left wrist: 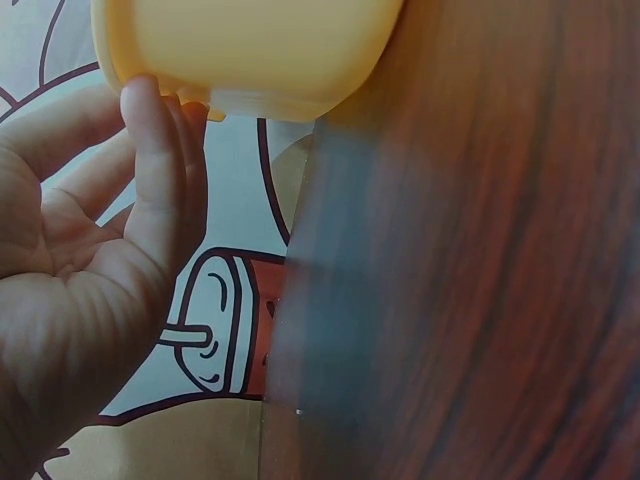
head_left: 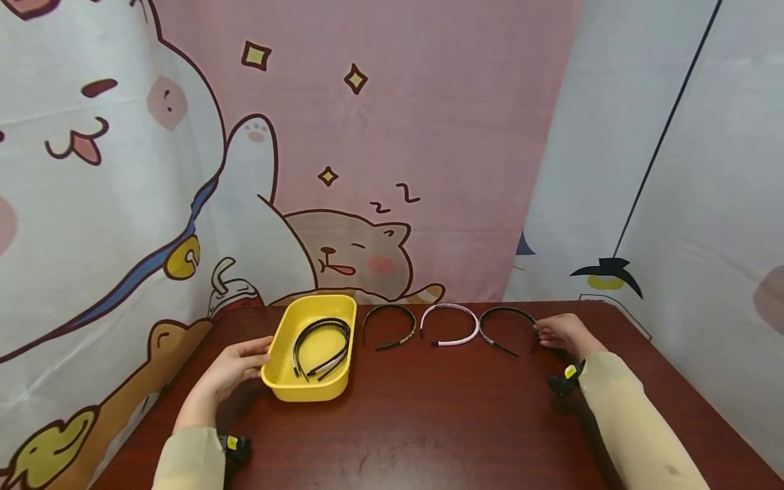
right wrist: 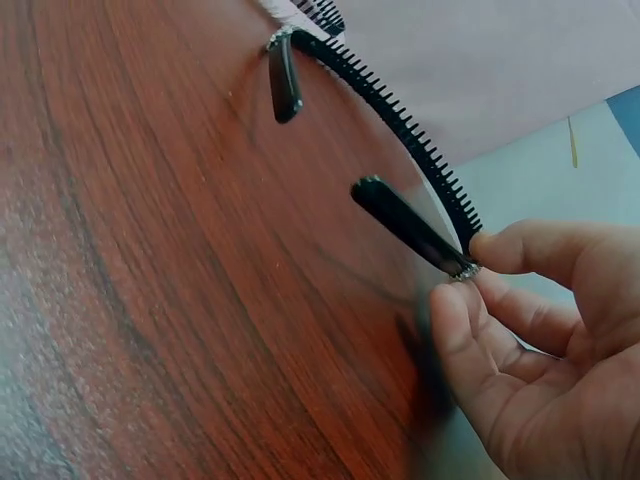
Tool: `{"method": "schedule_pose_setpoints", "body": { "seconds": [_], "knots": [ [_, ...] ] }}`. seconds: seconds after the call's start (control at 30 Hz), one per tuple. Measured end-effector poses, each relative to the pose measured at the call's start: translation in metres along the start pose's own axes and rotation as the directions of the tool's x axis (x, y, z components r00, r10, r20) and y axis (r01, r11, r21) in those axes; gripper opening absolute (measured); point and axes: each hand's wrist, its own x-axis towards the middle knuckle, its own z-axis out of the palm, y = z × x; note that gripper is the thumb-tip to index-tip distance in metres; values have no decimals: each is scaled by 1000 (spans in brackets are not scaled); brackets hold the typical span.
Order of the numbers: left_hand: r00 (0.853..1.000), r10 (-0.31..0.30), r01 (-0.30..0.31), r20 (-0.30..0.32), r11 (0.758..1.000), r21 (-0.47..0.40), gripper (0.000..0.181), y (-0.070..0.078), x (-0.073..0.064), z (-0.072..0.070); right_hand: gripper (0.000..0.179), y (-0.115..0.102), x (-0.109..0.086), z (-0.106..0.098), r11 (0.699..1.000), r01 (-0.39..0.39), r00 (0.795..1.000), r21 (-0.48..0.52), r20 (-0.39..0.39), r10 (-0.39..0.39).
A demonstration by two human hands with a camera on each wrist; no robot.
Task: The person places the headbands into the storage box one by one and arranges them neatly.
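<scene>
In the head view, a yellow plastic basin (head_left: 283, 389) stands on the table's left side, with several dark headbands (head_left: 324, 327) lying inside. My left hand (head_left: 235, 367) holds its left edge, bent fingertips right at the rim. At the right, my right hand (head_left: 566, 333) pinches a black toothed headband (right wrist: 405, 125) between thumb and fingers, near one tip. Its sparkly trim (right wrist: 467, 271) shows beside the fingertips. Left of it on the table lie a pale pink headband (head_left: 459, 342) and a thin dark headband with patterned trim (head_left: 407, 337).
The dark red wooden table (head_left: 441, 422) runs back to a cartoon-printed cloth (head_left: 429, 136) hanging behind it. A pale side cloth (head_left: 704, 224) hangs at the right.
</scene>
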Motion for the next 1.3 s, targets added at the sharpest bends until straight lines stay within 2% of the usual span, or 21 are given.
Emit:
{"method": "schedule_pose_setpoints", "body": {
  "seconds": [0.13, 0.43, 0.9, 1.13, 1.3],
  "knots": [
    [1000, 17, -17, 21, 1000, 3, 57, -1, 0, 0, 41, 2, 0, 1, 1000, -20, 1000, 19, 15, 20],
    [1000, -11, 11, -6, 1000, -2, 57, 1, 1, 2, 39, 5, -3, 3, 997, -22, 999, 69, 40, 20],
    [1000, -10, 9, -21, 1000, -2, 55, -2, 1, 1, 45, 3, -18, 6, 996, 37, 999, 87, 8, -38],
    [1000, -6, 6, -12, 1000, 3, 56, 0, 0, -1, 46, 5, -19, 8, 994, 32, 999, 108, -36, -29],
    [1000, -9, 9, -13, 1000, -3, 57, -1, 0, 0, 46, 6, -20, 8, 996, 23, 999, 83, -40, -20]
  ]
}}
